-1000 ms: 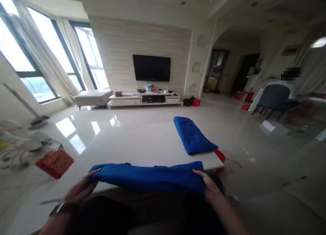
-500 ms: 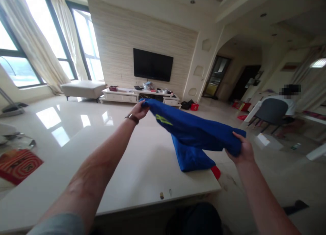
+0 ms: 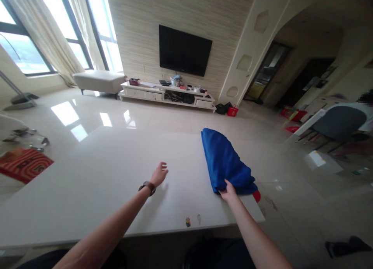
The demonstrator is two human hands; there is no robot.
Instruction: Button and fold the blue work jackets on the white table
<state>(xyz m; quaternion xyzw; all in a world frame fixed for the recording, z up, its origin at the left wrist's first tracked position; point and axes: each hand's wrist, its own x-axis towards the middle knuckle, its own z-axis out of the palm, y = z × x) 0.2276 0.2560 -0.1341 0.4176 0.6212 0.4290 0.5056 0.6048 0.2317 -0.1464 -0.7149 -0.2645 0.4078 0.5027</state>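
Note:
A folded blue garment [image 3: 227, 160] lies near the right end of the white table [image 3: 131, 206], its layers stacked into a rough wedge. My right hand [image 3: 229, 190] grips its near edge, one digit on top of the cloth and the others at the lower border, partly hidden. Away from the cloth, my left hand [image 3: 160, 173] hovers over the middle of the table. Its fingers are loosely bent and apart, with nothing in them. A dark watch [image 3: 148, 187] is on the left wrist. A bit of red [image 3: 257, 196] shows beside the garment at the table's right edge.
Two small stickers, one a yellow figure [image 3: 188, 222], mark the table's near edge. A red patterned box [image 3: 26, 166] stands at the left. Beyond are a low TV cabinet [image 3: 140, 93], a bench [image 3: 99, 82] and a person on a grey chair [image 3: 340, 123].
The garment section stretched between both hands has come down onto the folded pile. My left hand has let go and drawn back; my right hand has moved left to the near edge.

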